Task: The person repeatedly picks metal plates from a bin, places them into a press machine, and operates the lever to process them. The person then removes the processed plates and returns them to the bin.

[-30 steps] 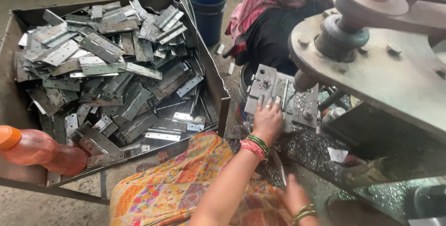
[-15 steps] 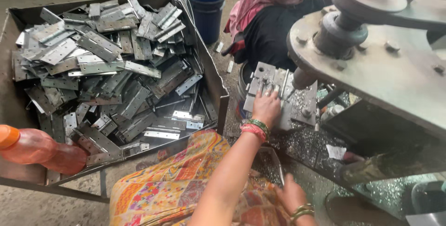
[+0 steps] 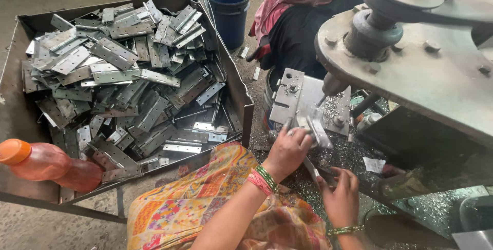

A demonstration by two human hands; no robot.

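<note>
My left hand [image 3: 288, 150], with red and green bangles at the wrist, is closed on a shiny metal hinge plate [image 3: 317, 129]. It holds the plate at the near edge of the grey steel jig [image 3: 290, 98], under the drill bit [image 3: 328, 87] of the big press. My right hand [image 3: 340, 194] hovers lower and to the right with its fingers spread. Its fingertips are at a thin dark metal strip [image 3: 309, 167] over the bed of metal shavings [image 3: 354, 152]; whether they grip it is unclear.
A large steel tray [image 3: 241, 101] heaped with hinge plates [image 3: 128, 85] stands to the left, an orange bottle [image 3: 46, 164] on its near corner. A seated person [image 3: 292, 19] and a blue bucket [image 3: 229, 11] are beyond. The press head [image 3: 411, 50] overhangs the right side.
My left hand has slid from the top of the jig to its near edge and now holds a hinge plate. My right hand has risen toward the jig.
</note>
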